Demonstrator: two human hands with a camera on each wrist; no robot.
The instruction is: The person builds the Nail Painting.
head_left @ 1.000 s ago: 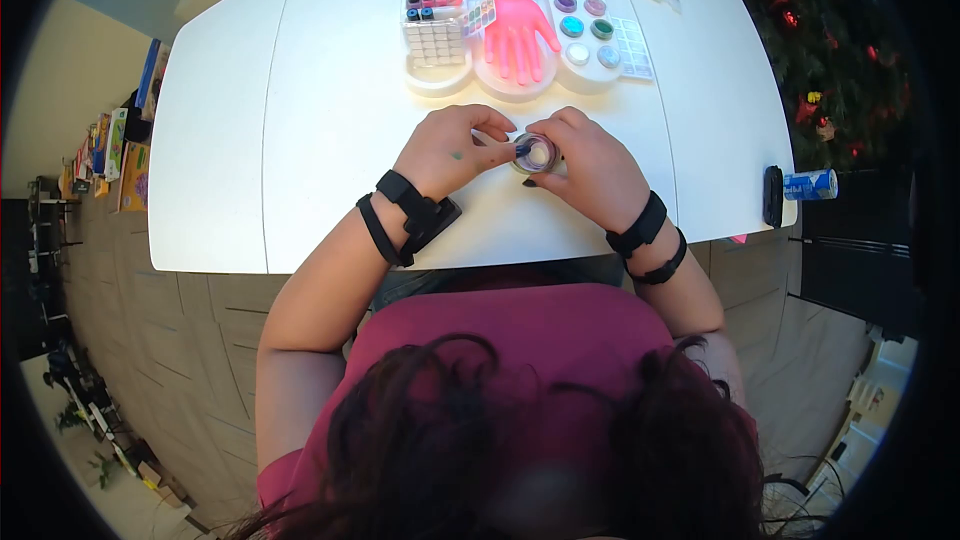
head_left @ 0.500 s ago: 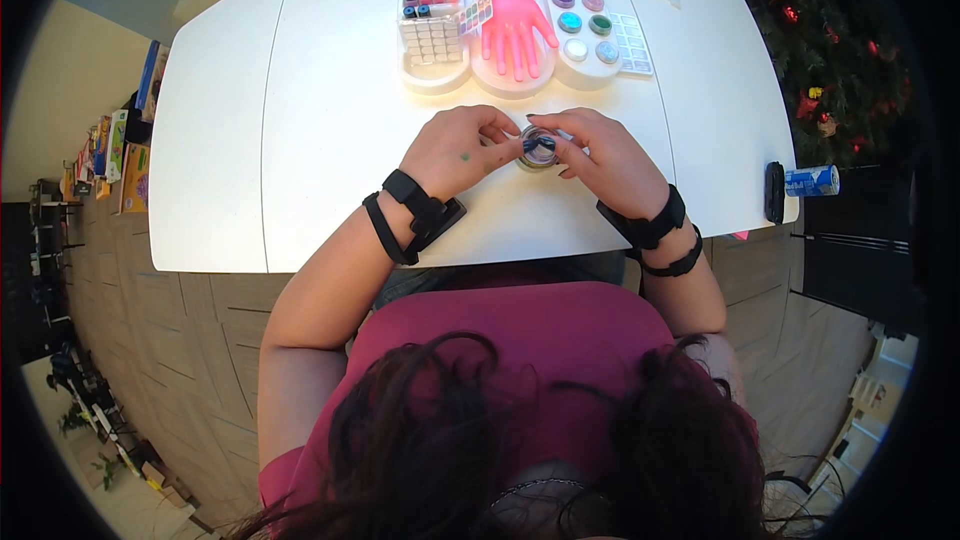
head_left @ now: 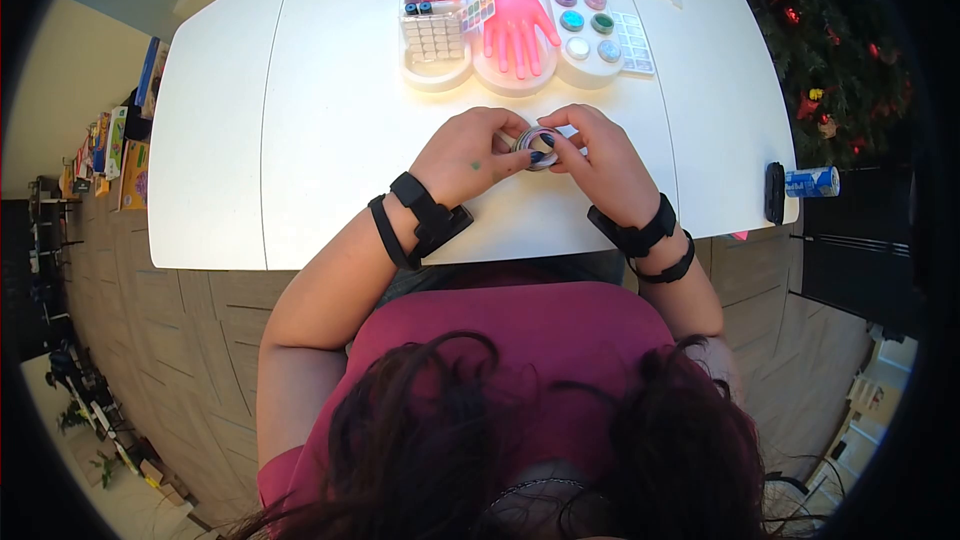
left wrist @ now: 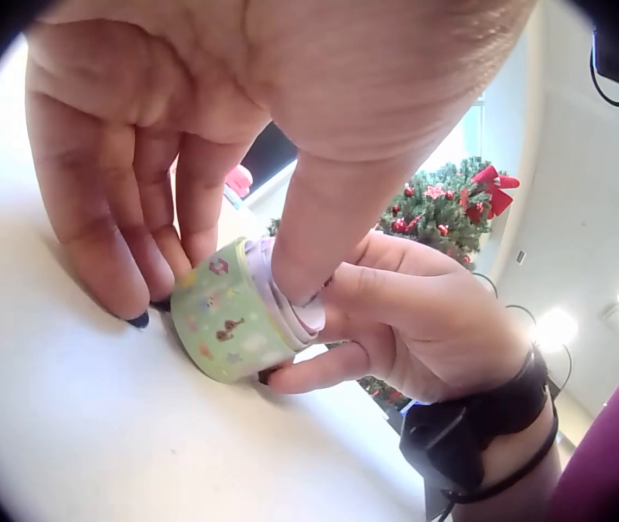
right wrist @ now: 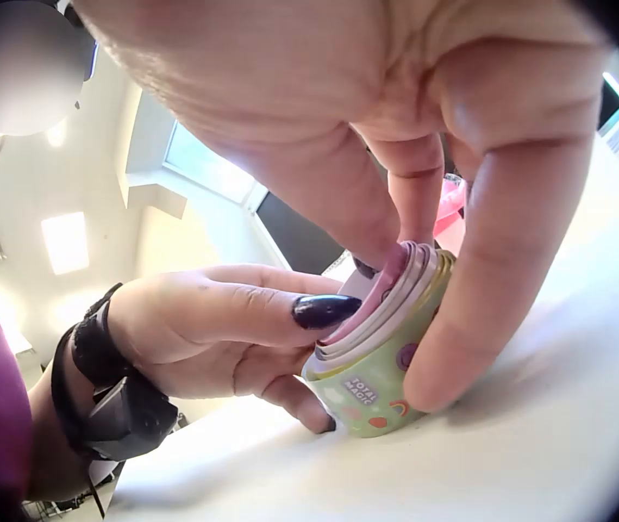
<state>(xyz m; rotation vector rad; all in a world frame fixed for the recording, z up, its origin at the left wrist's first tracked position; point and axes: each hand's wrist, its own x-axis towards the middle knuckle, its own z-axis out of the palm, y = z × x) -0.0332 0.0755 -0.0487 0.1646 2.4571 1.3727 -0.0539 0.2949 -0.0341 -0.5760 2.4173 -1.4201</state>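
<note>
A coiled roll of printed strips [left wrist: 228,332] stands on the white table between the two hands. Its outer layer is pastel green with small pictures and reads "Total Magic" in the right wrist view; pink and white layers show inside. My left hand [head_left: 468,155] grips it from the left, thumb at the top rim and fingers around the outside. On the other side my right hand [head_left: 605,162] pinches it, its thumb inside the ring and a finger against the green wall [right wrist: 369,392]. Dark polish covers the nails.
Behind the hands stand a pink model hand [head_left: 515,30], a clear rack with nail polish bottles [head_left: 432,30] and a tray of glitter pots [head_left: 583,35]. A black object [head_left: 774,195] and a blue can [head_left: 811,183] are at the right edge. A decorated tree stands beyond.
The right hand has shifted its fingers over the roll, and its thumb now reaches the inside. The left hand has moved slightly right, and the roll appears more tilted.
</note>
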